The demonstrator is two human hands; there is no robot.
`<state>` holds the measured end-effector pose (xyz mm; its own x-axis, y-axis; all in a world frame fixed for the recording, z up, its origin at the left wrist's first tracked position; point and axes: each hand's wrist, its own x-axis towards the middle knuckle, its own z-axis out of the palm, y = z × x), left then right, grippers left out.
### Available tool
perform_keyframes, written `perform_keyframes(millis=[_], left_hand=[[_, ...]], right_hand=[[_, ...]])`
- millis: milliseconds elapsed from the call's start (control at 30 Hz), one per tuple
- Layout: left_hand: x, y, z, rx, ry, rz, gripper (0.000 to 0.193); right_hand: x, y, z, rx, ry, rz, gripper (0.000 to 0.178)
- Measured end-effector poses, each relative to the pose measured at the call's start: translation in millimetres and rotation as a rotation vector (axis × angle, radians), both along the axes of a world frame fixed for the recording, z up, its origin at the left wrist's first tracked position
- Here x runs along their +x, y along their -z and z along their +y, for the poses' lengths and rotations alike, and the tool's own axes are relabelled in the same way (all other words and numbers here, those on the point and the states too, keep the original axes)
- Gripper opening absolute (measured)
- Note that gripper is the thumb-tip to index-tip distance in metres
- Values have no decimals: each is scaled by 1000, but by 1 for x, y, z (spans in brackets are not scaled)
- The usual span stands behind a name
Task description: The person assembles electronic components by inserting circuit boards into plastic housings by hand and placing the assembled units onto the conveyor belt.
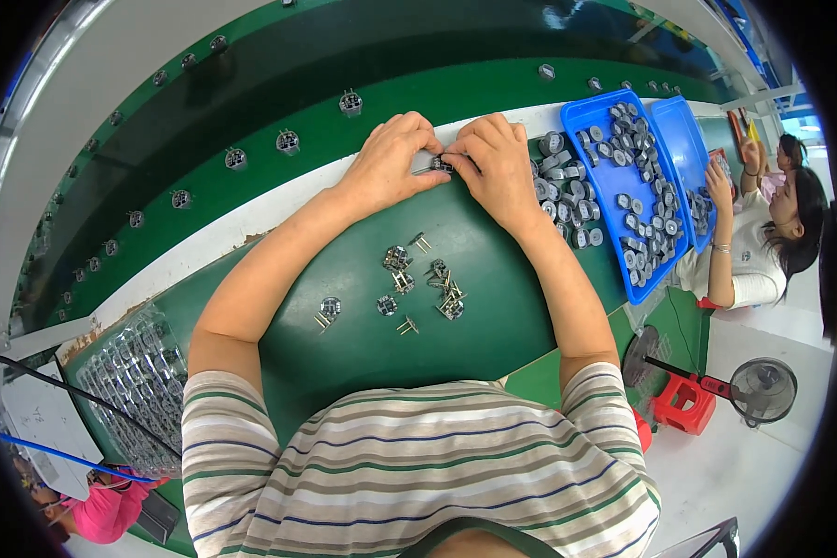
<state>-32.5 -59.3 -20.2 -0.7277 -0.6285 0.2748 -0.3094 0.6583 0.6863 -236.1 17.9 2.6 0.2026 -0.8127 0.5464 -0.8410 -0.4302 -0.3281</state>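
The left hand (392,160) and right hand (495,167) are extended forward, fingertips brought together; a part (444,166) is clamped between them near the bench's (502,298) far edge.

My two bare hands met near the upper centre of the frame, their backs turned up. My left hand (387,164) came in from the left, fingers curled, thumb reaching rightward in a pinch with the forefinger. My right hand (493,167) faced it, fingers bent, thumb and forefinger drawn close together. Both sets of fingertips sat just beside each other. My left forearm (284,265) slanted up from left of centre; my right forearm (563,288) rose leftward from right of centre.
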Motion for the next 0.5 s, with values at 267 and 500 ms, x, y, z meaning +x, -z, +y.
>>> perform_keyframes(millis=[267,500], left_hand=[[-1,-3,-10,-152,-57,15,35],[15,-23,-64,-452,-382,-271,26]], right_hand=[[5,-5,19,29,51,-79,17],[19,-22,88,507,-219,-168,25]])
